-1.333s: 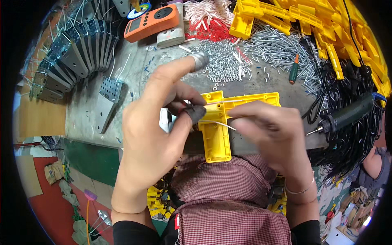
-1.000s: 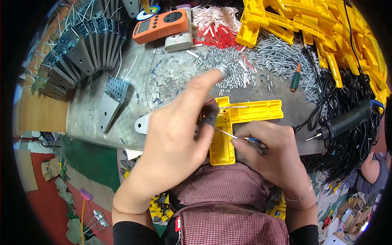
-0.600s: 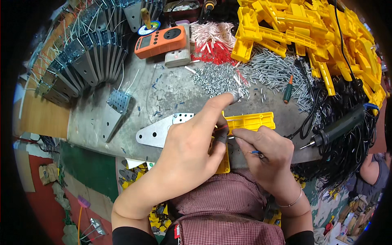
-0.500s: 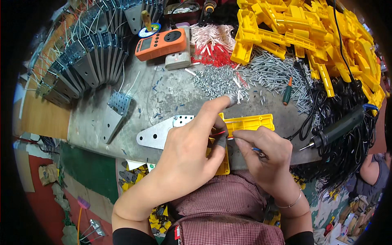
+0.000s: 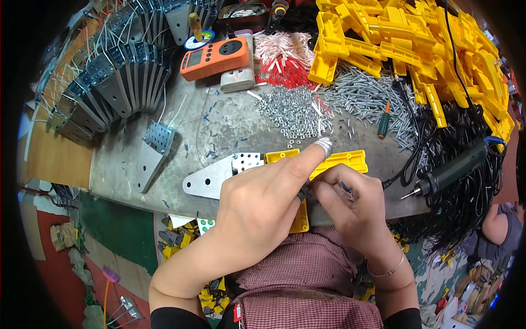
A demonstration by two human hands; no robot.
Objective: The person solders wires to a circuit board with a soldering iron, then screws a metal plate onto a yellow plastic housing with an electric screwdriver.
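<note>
My left hand (image 5: 266, 200) reaches over a yellow plastic housing (image 5: 300, 220), its index finger, wrapped in silvery tape (image 5: 325, 145), stretched out to the right. Its thumb and other fingertips are mostly hidden and meet the right fingertips above the housing. My right hand (image 5: 356, 203) is closed in a pinch, and what lies between its fingertips is hidden. A small blue piece (image 5: 346, 187) shows among its curled fingers. Behind both hands lies another yellow plastic part (image 5: 348, 161). Left of them, a grey metal bracket (image 5: 211, 176) with holes lies flat against the yellow housing.
Metal brackets (image 5: 118, 82) stand in rows at left; one lies apart (image 5: 153, 151). An orange meter (image 5: 215, 58), nuts (image 5: 290, 112), screws (image 5: 361, 90) and yellow parts (image 5: 405, 44) cover the back. At right are a green-handled screwdriver (image 5: 384, 122), an electric screwdriver (image 5: 452, 169) and black cables (image 5: 466, 219).
My left index finger has come down and to the right. My right fingertips have closed in against the left ones, and the red and white bits seen between the hands are now hidden.
</note>
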